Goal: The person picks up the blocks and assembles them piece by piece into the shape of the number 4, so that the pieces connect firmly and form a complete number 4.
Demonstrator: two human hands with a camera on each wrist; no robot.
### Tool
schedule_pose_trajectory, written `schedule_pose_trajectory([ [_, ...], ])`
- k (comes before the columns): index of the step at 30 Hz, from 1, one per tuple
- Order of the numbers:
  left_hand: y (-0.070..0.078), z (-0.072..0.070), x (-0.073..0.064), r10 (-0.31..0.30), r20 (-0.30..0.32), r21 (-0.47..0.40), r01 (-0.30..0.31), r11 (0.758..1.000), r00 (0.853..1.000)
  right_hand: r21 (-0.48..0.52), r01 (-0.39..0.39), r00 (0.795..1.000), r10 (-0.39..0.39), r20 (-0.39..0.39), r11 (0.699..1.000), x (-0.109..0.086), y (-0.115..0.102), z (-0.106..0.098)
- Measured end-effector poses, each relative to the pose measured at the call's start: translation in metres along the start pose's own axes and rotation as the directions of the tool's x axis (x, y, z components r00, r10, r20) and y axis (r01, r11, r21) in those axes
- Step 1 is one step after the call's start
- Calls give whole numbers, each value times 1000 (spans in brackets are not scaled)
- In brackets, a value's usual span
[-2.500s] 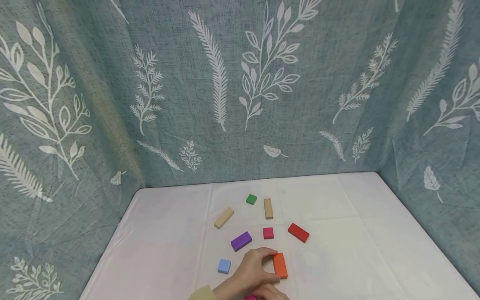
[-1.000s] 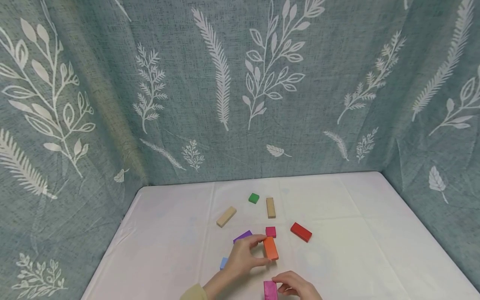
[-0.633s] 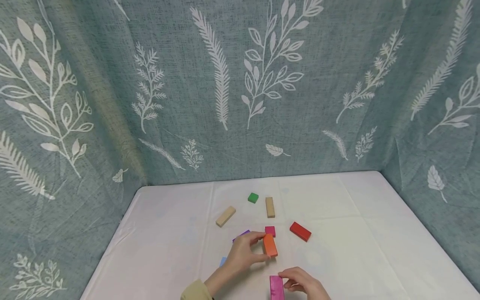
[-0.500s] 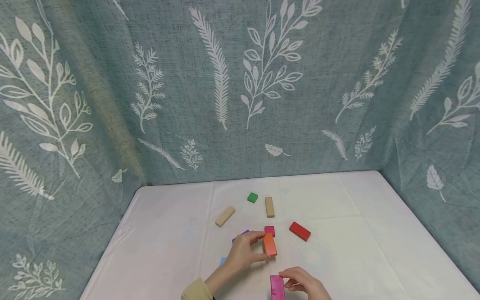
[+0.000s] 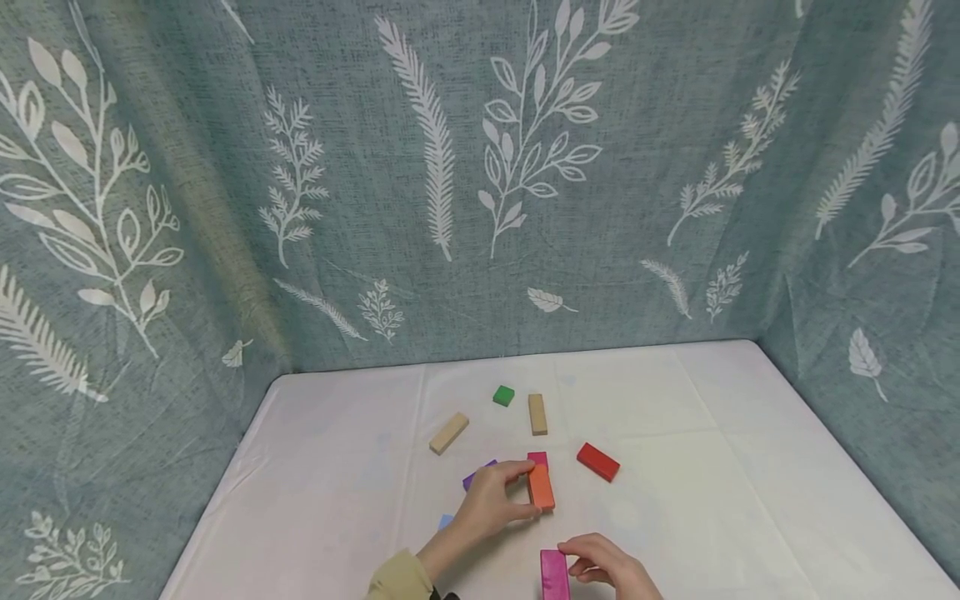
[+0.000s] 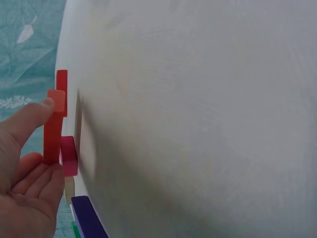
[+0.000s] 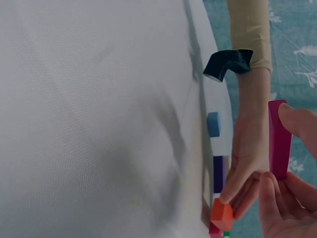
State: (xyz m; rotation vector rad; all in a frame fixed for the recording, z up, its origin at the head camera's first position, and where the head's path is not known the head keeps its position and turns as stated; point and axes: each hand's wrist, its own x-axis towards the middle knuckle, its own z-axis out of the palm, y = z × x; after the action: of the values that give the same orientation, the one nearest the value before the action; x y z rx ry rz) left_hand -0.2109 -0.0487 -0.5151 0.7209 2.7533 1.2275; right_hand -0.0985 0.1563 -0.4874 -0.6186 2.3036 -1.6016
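Orange block [image 5: 541, 487], a flat oblong, pinched in left hand [image 5: 491, 502]; right hand [image 5: 603, 567] grips magenta block [image 5: 554, 575]. White tablecloth [image 5: 712, 483], leaf-print teal curtains [image 5: 375, 183] around.

Matt painted wooden orange block [image 5: 541, 488], bare-wood tan block [image 5: 537, 414], smooth white tablecloth [image 5: 712, 467].
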Motion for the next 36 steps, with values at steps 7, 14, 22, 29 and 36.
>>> schedule_pose_trajectory([
  [7, 0, 0, 1, 12, 13, 11, -12, 1000, 1000, -5, 1, 1000, -1, -3, 1000, 0, 0, 0],
  [14, -1, 0, 1, 29, 29, 10, -30, 1000, 999, -9, 3, 1000, -3, -11, 1000, -1, 0, -1],
  [22, -1, 2, 0, 10, 53, 20, -11, 1000, 999, -23, -36, 999, 36, -12, 999, -1, 0, -1],
  [29, -2, 4, 0, -8, 65, 26, 7, 1000, 998, -29, -81, 997, 80, -11, 996, -1, -4, -3],
  [36, -2, 4, -1, 3, 75, 49, -7, 999, 997, -43, -105, 994, 105, -16, 994, -1, -6, -5],
])
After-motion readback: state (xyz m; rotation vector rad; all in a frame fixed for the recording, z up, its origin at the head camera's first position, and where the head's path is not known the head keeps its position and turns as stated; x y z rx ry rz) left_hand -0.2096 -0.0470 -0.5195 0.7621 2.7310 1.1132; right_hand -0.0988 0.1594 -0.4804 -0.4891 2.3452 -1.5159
